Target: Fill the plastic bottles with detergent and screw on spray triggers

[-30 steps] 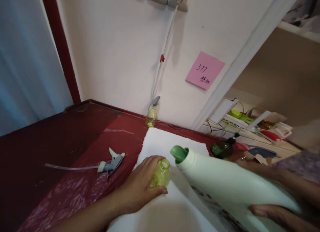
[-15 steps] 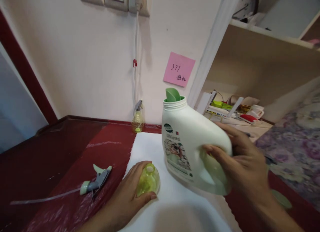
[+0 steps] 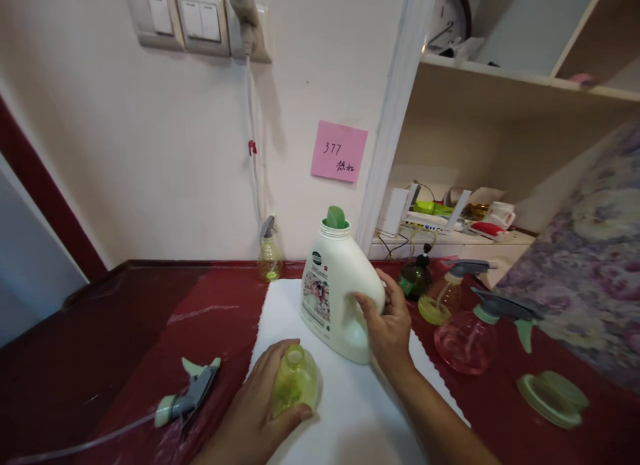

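My left hand [image 3: 260, 401] is wrapped around a round, see-through yellow bottle [image 3: 299, 385] with an uncapped neck, upright on a white cloth [image 3: 345, 411]. Behind it and to the right is a large white detergent jug [image 3: 333, 285], upright, with a green spout in its capless mouth. My right hand [image 3: 390, 321] grips the jug by its handle. The jug's base appears to rest on the cloth. To the left a grey and pale green spray head [image 3: 190, 395] with a long clear tube lies on the dark red table [image 3: 145, 318].
At the right stand a pink spray bottle [image 3: 470, 338], a yellowish spray bottle [image 3: 443, 295] and a dark green pump bottle [image 3: 415, 275]. A pale green cap [image 3: 553, 398] lies nearer. Against the wall is a small yellow spray bottle [image 3: 271, 255]. A shelf [image 3: 500, 95] rises at the back right.
The white jug has moved away from me and down towards the cloth, still in my right hand. My left hand stays on the yellow bottle. The view has shifted, showing more bottles at right.
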A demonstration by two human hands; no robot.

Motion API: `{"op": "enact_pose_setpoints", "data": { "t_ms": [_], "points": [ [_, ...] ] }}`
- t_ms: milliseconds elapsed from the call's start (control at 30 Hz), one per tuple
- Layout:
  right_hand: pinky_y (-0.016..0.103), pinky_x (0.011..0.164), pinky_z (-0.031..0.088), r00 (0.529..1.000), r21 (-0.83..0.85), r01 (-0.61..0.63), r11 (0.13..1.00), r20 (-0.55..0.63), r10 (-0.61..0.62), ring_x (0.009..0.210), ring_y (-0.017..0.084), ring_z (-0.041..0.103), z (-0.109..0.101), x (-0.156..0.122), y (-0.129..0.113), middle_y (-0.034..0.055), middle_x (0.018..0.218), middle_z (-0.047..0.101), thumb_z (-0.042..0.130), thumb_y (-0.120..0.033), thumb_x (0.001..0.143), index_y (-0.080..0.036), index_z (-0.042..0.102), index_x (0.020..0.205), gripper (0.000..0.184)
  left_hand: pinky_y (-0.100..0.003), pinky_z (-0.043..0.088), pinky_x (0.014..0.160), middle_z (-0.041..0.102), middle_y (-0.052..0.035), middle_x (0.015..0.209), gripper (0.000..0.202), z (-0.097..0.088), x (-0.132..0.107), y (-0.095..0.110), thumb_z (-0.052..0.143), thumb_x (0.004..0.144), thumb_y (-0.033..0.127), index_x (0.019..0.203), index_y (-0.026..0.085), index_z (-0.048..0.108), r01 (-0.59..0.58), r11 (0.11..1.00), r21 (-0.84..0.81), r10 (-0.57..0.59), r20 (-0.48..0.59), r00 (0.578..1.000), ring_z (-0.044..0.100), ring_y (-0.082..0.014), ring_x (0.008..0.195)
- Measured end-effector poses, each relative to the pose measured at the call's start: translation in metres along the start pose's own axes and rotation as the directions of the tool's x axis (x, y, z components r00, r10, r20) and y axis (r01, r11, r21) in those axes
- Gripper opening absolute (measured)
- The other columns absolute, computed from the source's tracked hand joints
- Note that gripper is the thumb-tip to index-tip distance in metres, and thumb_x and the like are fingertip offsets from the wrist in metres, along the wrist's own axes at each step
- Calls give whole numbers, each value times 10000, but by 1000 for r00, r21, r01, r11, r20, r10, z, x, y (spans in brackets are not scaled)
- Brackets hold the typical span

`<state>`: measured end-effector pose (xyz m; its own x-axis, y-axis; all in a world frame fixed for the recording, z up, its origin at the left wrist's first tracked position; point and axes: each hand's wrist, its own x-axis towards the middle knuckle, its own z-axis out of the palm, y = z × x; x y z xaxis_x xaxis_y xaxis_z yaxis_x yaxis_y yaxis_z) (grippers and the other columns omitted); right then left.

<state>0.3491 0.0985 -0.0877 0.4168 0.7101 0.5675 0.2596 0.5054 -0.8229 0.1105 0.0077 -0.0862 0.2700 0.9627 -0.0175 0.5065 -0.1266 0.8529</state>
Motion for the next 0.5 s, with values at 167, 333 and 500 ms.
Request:
{"op": "enact_pose_setpoints", "data": {
  "t_ms": [167,333,500],
  "points": [
    [559,1082,438,994,-137,106,985,11,-105,1241,297,560,-17,-4,-18,100,1325,593,701,-407,899,-273,584,1369,502,-532,257,1251,450,-139,1572,744,1,1,-2,696,785,343,1454,252,386,6,1000,-13,-6,-28,1000,368,-337,1486],
    [492,1117,440,949,-126,280,952,188,-254,1280,260,542,-20,-52,-52,48,1335,588,654,-268,918,-358,532,1364,470,-534,265,1256,447,-146,1593,756,2,0,-3,713,793,363,1468,245,394,-14,999,-49,11,-62,998,361,-325,1505],
    [531,1212,343,753,-48,-66,997,653,81,1443,327,408,10,-99,-58,128,1549,447,731,-231,741,-233,359,1515,859,-523,284,1248,400,-170,1629,870,2,1,-12,681,848,578,1550,235,299,-117,989,-94,113,-47,993,368,-343,1505]
  ]
}}
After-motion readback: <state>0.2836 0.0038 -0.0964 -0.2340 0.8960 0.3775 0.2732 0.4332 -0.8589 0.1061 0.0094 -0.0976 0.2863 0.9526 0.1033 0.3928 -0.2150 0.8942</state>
